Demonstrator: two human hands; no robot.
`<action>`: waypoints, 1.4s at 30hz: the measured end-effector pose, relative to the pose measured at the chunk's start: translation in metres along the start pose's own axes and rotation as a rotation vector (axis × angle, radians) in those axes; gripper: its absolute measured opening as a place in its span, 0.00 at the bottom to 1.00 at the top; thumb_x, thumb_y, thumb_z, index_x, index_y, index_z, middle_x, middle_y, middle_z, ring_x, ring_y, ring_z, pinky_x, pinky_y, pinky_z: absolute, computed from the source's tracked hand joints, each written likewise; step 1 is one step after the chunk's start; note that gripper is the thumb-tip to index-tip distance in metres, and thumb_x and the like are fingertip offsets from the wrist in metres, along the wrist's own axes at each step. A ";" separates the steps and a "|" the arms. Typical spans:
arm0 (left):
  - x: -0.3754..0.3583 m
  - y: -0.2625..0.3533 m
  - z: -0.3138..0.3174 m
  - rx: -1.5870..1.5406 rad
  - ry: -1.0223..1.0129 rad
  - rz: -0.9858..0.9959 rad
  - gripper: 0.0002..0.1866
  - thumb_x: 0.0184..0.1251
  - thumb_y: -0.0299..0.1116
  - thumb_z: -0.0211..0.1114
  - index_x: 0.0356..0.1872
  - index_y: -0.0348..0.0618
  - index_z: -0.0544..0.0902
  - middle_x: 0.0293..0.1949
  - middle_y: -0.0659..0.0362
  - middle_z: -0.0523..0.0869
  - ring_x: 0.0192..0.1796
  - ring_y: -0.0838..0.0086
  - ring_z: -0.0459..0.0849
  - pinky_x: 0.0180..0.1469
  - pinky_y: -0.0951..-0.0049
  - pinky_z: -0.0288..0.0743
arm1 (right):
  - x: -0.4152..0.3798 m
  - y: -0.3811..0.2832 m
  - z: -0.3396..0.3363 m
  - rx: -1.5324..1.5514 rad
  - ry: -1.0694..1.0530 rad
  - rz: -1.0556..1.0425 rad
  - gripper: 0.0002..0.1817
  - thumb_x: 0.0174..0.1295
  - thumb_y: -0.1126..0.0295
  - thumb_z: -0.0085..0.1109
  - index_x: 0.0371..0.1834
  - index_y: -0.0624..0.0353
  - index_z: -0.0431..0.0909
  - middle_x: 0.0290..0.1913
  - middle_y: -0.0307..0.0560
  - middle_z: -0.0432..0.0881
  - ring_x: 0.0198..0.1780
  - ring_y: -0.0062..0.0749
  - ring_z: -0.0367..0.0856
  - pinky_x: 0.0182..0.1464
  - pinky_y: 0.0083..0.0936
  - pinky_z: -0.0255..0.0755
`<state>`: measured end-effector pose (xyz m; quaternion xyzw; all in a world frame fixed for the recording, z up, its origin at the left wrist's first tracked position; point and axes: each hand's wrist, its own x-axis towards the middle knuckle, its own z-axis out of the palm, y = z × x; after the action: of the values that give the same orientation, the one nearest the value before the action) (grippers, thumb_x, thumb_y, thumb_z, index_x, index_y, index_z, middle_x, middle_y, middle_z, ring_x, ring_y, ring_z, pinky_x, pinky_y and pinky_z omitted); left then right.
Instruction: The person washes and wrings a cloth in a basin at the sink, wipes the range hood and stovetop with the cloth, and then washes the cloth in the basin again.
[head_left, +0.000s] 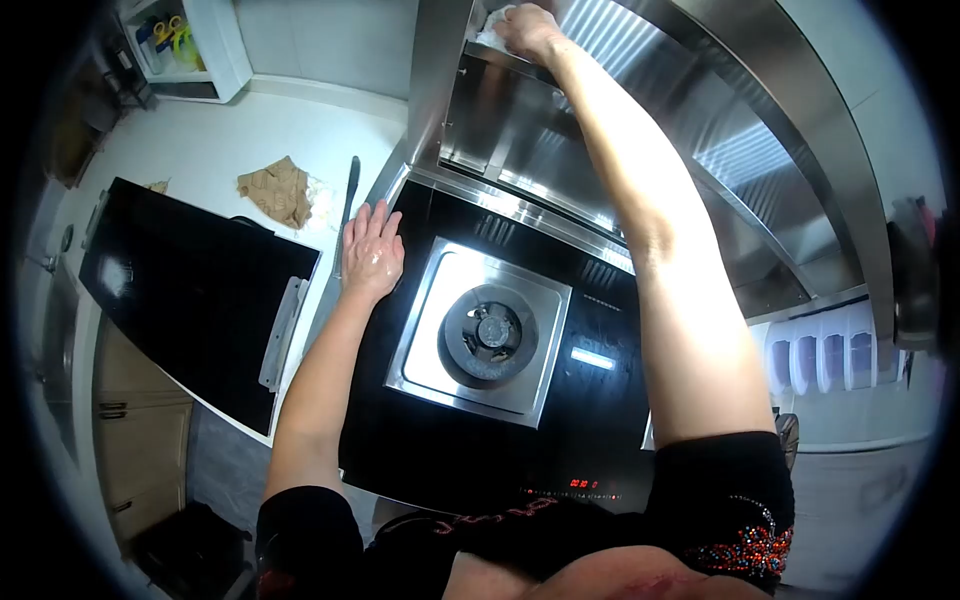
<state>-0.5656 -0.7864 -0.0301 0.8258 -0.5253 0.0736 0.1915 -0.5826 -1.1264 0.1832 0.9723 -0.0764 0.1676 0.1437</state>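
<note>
My left hand (372,252) lies flat, fingers spread, on the left edge of the black stovetop (440,450), and its back looks wet. Up high, my right hand (530,32) is closed round a white cloth (493,30), pressed at the upper left inside corner of the steel range hood (560,120). Beneath my arms sits a square steel burner plate (415,365) with a round burner (492,332). Red digits glow near the stovetop's front edge.
Left of the stovetop, a black glass panel (190,290) lies on the white counter (330,130). Behind it are a brown cloth (277,194) and a dark-handled tool (351,195). A shelf box (235,60) holds scissors at the upper left. Purplish-white containers (825,350) stand at the right.
</note>
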 end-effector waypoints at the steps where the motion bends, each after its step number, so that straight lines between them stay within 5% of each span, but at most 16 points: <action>1: -0.003 -0.002 -0.001 0.015 0.013 0.001 0.20 0.59 0.35 0.49 0.53 0.44 0.71 0.60 0.54 0.65 0.63 0.59 0.58 0.63 0.60 0.49 | -0.003 0.015 0.019 -0.586 -0.027 0.024 0.10 0.50 0.67 0.48 0.26 0.61 0.76 0.23 0.50 0.78 0.28 0.44 0.77 0.34 0.35 0.73; 3: -0.004 0.000 -0.007 0.023 -0.005 -0.008 0.20 0.59 0.35 0.49 0.54 0.45 0.71 0.61 0.55 0.64 0.64 0.60 0.58 0.63 0.60 0.49 | -0.032 0.004 -0.034 0.139 0.019 0.242 0.10 0.52 0.68 0.48 0.30 0.62 0.75 0.27 0.49 0.78 0.32 0.42 0.77 0.39 0.34 0.72; 5: -0.003 -0.003 0.000 0.019 -0.015 -0.003 0.20 0.59 0.35 0.49 0.54 0.45 0.71 0.61 0.55 0.64 0.64 0.60 0.58 0.63 0.60 0.50 | -0.063 0.008 -0.069 1.274 0.072 0.505 0.10 0.53 0.68 0.48 0.33 0.64 0.73 0.31 0.49 0.78 0.37 0.39 0.76 0.43 0.33 0.70; 7: -0.003 -0.005 0.004 0.033 0.005 0.002 0.20 0.59 0.35 0.50 0.54 0.45 0.71 0.61 0.55 0.64 0.64 0.60 0.58 0.63 0.60 0.50 | -0.098 0.011 -0.095 2.185 0.190 0.462 0.11 0.54 0.69 0.48 0.37 0.65 0.72 0.36 0.48 0.78 0.41 0.37 0.76 0.48 0.33 0.69; 9: -0.003 -0.002 0.000 0.036 0.001 -0.003 0.21 0.59 0.36 0.49 0.54 0.46 0.71 0.61 0.55 0.63 0.64 0.60 0.57 0.63 0.60 0.50 | -0.136 0.012 -0.108 2.326 0.128 0.378 0.13 0.56 0.69 0.48 0.40 0.66 0.70 0.40 0.48 0.77 0.45 0.35 0.75 0.52 0.32 0.67; 13: -0.003 0.002 -0.003 0.058 -0.025 -0.033 0.20 0.59 0.36 0.49 0.54 0.47 0.71 0.61 0.56 0.64 0.64 0.60 0.58 0.63 0.60 0.49 | -0.197 -0.009 -0.135 2.301 0.014 0.309 0.12 0.58 0.66 0.47 0.37 0.64 0.74 0.36 0.45 0.79 0.41 0.30 0.77 0.47 0.28 0.71; 17: -0.002 0.004 -0.008 0.089 -0.057 -0.023 0.20 0.59 0.35 0.48 0.55 0.47 0.70 0.61 0.56 0.64 0.63 0.60 0.58 0.62 0.62 0.51 | -0.241 -0.034 -0.141 2.251 0.130 0.580 0.13 0.60 0.64 0.46 0.39 0.62 0.76 0.37 0.43 0.80 0.42 0.28 0.77 0.46 0.26 0.73; 22: -0.005 0.002 -0.002 0.146 -0.002 0.014 0.21 0.60 0.35 0.48 0.55 0.48 0.70 0.61 0.56 0.64 0.63 0.60 0.58 0.62 0.61 0.51 | -0.273 -0.046 -0.139 2.114 0.240 0.498 0.15 0.56 0.62 0.57 0.42 0.61 0.76 0.40 0.43 0.80 0.44 0.27 0.77 0.47 0.28 0.73; 25: -0.005 0.001 -0.001 0.135 0.006 0.020 0.20 0.60 0.36 0.47 0.56 0.48 0.70 0.61 0.56 0.64 0.64 0.60 0.58 0.63 0.61 0.50 | -0.281 -0.043 -0.141 2.134 0.065 0.659 0.15 0.53 0.64 0.61 0.42 0.60 0.76 0.39 0.43 0.80 0.44 0.26 0.77 0.47 0.27 0.73; 29: -0.005 0.004 -0.005 0.138 -0.009 -0.004 0.20 0.61 0.36 0.47 0.56 0.48 0.70 0.62 0.57 0.63 0.64 0.61 0.57 0.63 0.62 0.50 | -0.281 -0.057 -0.136 1.519 -0.007 0.645 0.14 0.49 0.70 0.63 0.38 0.61 0.75 0.36 0.40 0.78 0.39 0.25 0.77 0.42 0.23 0.73; 33: -0.005 0.004 -0.005 0.130 -0.019 -0.013 0.20 0.60 0.36 0.47 0.55 0.48 0.70 0.62 0.56 0.63 0.64 0.61 0.57 0.63 0.61 0.50 | -0.255 -0.054 -0.131 1.326 -0.230 0.379 0.25 0.43 0.58 0.67 0.42 0.60 0.73 0.37 0.40 0.76 0.39 0.23 0.73 0.44 0.23 0.68; 35: -0.004 0.004 -0.004 0.135 -0.024 -0.017 0.20 0.60 0.36 0.47 0.55 0.47 0.70 0.61 0.56 0.63 0.64 0.61 0.58 0.63 0.61 0.50 | -0.222 -0.065 -0.156 1.101 -0.130 0.223 0.25 0.43 0.55 0.65 0.42 0.58 0.73 0.38 0.40 0.75 0.39 0.24 0.71 0.44 0.26 0.66; 37: -0.005 0.004 -0.007 0.135 -0.024 -0.004 0.20 0.60 0.36 0.47 0.55 0.47 0.70 0.61 0.56 0.64 0.64 0.61 0.57 0.63 0.61 0.49 | -0.201 -0.044 -0.156 1.060 -0.001 0.395 0.21 0.45 0.58 0.63 0.38 0.61 0.75 0.31 0.41 0.76 0.33 0.25 0.73 0.38 0.24 0.68; 42: -0.003 0.002 -0.007 0.091 -0.056 -0.010 0.20 0.60 0.36 0.47 0.55 0.48 0.70 0.62 0.56 0.63 0.64 0.61 0.57 0.64 0.61 0.49 | -0.160 -0.017 -0.192 1.194 -0.495 0.433 0.20 0.46 0.59 0.62 0.35 0.64 0.76 0.26 0.42 0.77 0.27 0.26 0.74 0.32 0.23 0.69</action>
<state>-0.5682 -0.7821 -0.0240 0.8380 -0.5225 0.0733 0.1394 -0.7867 -1.0361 0.2969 0.8574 -0.1943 -0.0216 -0.4761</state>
